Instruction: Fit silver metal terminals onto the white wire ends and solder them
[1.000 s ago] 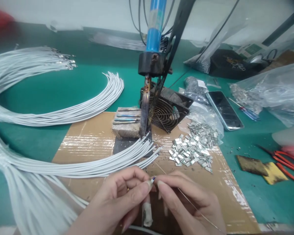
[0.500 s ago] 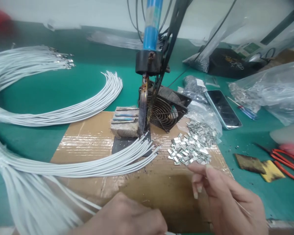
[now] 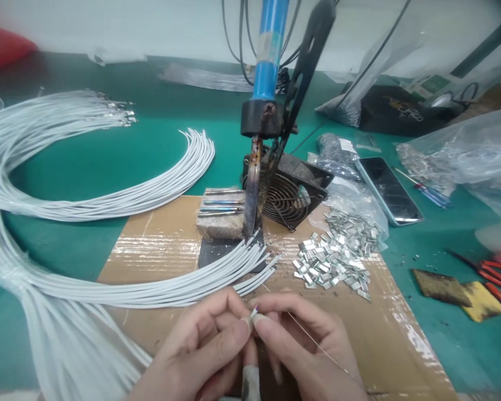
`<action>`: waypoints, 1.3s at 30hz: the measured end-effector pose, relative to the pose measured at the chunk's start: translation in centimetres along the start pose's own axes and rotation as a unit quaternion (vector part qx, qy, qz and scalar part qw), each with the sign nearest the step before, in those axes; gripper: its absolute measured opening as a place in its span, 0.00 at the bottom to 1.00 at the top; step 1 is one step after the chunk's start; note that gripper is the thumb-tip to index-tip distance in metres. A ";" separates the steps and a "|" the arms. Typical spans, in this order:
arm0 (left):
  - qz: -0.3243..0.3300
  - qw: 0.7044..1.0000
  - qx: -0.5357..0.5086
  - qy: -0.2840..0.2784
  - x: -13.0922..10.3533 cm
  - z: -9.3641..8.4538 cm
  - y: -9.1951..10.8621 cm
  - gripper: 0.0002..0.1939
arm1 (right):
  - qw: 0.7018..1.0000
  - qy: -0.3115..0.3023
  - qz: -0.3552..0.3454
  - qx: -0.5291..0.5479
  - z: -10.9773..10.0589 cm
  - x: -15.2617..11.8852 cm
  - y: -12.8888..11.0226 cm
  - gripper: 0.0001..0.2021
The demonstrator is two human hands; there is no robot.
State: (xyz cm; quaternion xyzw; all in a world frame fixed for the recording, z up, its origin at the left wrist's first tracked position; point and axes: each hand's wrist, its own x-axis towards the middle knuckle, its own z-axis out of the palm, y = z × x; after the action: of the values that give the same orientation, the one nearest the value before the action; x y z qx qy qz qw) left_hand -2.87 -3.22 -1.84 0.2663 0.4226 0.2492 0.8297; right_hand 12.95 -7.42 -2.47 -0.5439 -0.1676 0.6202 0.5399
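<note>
Between fingers [image 3: 239,333], white cable end [image 3: 254,312], slanting away

Left edge cuts off the white cable bundle [image 3: 108,210] and red object [image 3: 6,49]. Top edge crops the blue handle [image 3: 270,39]. Fingers mostly conceal the small piece [image 3: 254,312] pinched between both hands; its detail unresolved. Background cables [image 3: 209,78] blurred.

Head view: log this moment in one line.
left hand: pinching white cable end | right hand: fingertips at same end, thin wire across hand | nearby: cable bundle, metal pieces, soldering iron, fan
</note>
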 end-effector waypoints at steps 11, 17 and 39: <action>-0.015 0.998 0.036 0.050 -0.4 0.9 0.1 0.31 | 0.992 0.014 -0.122 -0.011 -1.3 1.0 -0.1 0.16; -0.013 0.994 0.070 0.084 -0.2 0.9 0.0 0.34 | 0.983 0.052 -0.173 -0.027 -3.6 2.2 -0.6 0.13; 0.067 0.988 0.095 0.097 0.0 1.4 -0.5 0.32 | 0.980 -0.005 -0.122 -0.158 -0.8 0.1 -2.5 0.03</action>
State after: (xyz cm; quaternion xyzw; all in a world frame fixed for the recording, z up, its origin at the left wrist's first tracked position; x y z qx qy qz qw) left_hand -1.67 -3.91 -1.46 0.3460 0.5045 0.2873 0.7371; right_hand 14.90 -6.80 -0.81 -0.5945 -0.3310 0.5182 0.5181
